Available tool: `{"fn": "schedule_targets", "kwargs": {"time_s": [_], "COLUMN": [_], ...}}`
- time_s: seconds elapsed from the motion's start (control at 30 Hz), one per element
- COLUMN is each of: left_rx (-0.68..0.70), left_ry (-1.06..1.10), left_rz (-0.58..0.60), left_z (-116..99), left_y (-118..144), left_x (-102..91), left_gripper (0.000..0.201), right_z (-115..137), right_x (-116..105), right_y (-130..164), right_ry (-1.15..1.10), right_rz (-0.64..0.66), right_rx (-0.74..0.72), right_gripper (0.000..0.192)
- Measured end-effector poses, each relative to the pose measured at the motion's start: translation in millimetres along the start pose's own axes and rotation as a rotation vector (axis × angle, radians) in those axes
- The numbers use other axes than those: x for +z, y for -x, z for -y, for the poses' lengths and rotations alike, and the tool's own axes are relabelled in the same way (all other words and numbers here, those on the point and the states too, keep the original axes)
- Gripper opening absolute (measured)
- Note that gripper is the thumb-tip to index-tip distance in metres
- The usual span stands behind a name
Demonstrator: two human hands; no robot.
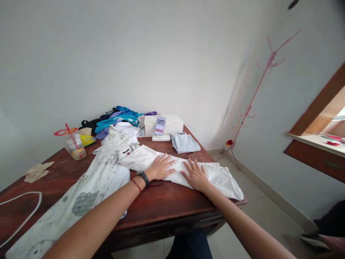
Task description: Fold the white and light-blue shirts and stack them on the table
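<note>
nothing is grasped: the left hand [162, 168] and the right hand [198, 176] are laid flat, fingers spread, on the white garment [219, 176]. long and lightly creased, it is stretched across the table [161, 205]; its middle is partly covered by the hands, its label [126, 151] too small to be read.

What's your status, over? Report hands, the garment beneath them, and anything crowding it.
Left hand and right hand open, palms down on white garment. Garment laid lengthwise across table. Patterned garment crowding its left end.
</note>
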State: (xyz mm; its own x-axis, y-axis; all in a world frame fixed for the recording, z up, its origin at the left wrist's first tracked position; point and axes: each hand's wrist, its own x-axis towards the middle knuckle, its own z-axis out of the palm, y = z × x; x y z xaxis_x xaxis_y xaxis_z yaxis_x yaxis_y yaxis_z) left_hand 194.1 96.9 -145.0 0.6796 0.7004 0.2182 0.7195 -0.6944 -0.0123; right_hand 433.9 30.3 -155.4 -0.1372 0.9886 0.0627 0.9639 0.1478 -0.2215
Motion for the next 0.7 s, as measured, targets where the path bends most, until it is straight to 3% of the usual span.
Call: {"fn": "schedule_targets", "kwargs": {"time_s": [0.17,0.3,0.5,0.7], "left_rx": [-0.249,-0.362,-0.488,-0.49], "left_ry": [-0.014,-0.028,0.0,0.007], "left_rz": [-0.001,-0.051,-0.113,-0.156], "left_z": [38,61,67,66], "left_y": [17,32,45,50], "left_x": [-7.2,-7.4,-8.3,-5.9], "left_gripper": [0.058,0.061,0.064,0.067], "right_z": [-56,-92,-111,-119], "right_x": [3,-5,-13,-9], "right_y": [18,30,31,21], "right_ry": [0.099,0.127,0.046,0.067], "right_rz": [-0.019,-0.006,0.07,0.095], "right_rx": [0.204,0.271,0.345,0.319], "right_gripper": [0.071,0.073,0.073,0.074]}}
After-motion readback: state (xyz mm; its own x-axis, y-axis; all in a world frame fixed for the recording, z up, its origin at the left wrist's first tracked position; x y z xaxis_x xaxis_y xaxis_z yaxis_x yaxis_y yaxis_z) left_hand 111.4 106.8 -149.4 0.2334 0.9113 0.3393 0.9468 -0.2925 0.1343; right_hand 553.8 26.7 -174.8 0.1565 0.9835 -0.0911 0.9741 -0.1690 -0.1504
